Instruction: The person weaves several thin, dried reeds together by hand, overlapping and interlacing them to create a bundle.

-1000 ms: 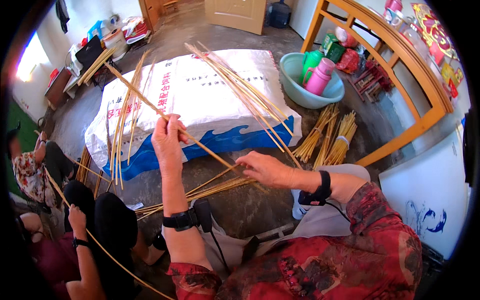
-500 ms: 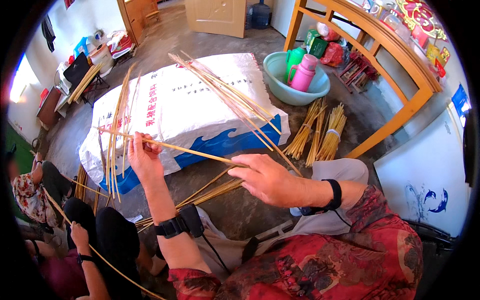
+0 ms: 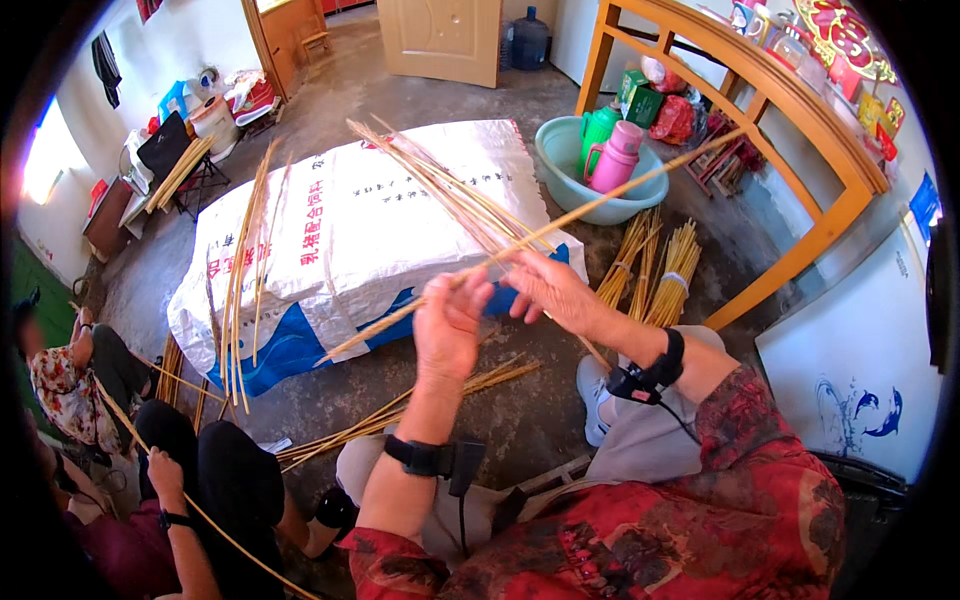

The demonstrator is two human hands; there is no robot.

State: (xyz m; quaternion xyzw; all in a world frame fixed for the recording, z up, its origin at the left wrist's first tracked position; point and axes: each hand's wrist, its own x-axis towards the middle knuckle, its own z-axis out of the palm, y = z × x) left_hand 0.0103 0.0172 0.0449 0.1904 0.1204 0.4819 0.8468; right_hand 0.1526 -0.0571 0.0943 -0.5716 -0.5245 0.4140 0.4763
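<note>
Pinching a long straw-coloured stalk [image 3: 540, 236] near the centre of the frame, your left hand [image 3: 447, 320] has its fingers closed on it. The stalk slants from left of centre toward the upper right, passing in front of the pale blue basin [image 3: 556, 166]. Your right hand [image 3: 548, 290] is just beside your left, its fingers bent toward the stalk; you cannot tell from here whether they grip it or only lie against it.

Beyond your hands stands a low counter [image 3: 400, 235] under a white and blue sack cover. Loose stalks [image 3: 440, 180] lie across its right half, with more toward its left edge. Below your left hand, another bunch [image 3: 410, 412] lies on the floor, and at right of centre you have tied bundles [image 3: 675, 275] near the basin, which holds a pink flask [image 3: 613, 160] and a green flask [image 3: 599, 135]. At lower left, a co-worker's hand [image 3: 165, 470] grips a separate stalk.
</note>
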